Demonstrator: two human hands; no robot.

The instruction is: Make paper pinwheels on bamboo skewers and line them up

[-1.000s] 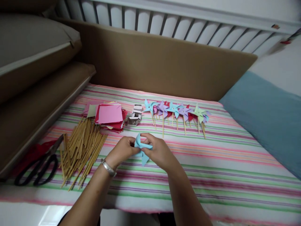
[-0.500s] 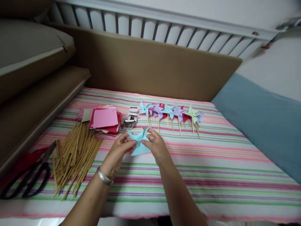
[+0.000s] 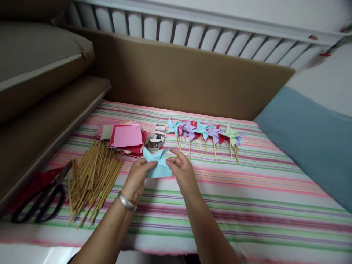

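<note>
Between my hands is a light blue paper pinwheel piece [image 3: 159,169], its upper corners curled up and its lower edge still flat. My left hand [image 3: 139,174] pinches it from the left, thumb pressed near the middle. On the right side, my right hand [image 3: 181,169] has thumb and forefinger closed on the paper's edge. Just beyond my hands stand small boxes [image 3: 157,136] with open flaps, their contents too small to make out. Finished pinwheels [image 3: 202,130] on sticks lie in a row behind and to the right.
Stacked coloured paper squares [image 3: 128,136] lie at the left, pink on top. Nearer are a heap of thin wooden sticks [image 3: 95,179] and black-handled scissors [image 3: 41,205] beside something red. A striped cloth [image 3: 261,198] covers the surface. A brown board [image 3: 187,77] stands along the back.
The blue paper has tilted and turned slightly in my hands, and my right fingers have shifted along its right side. The whole view has moved a little, sliding things rightward.
</note>
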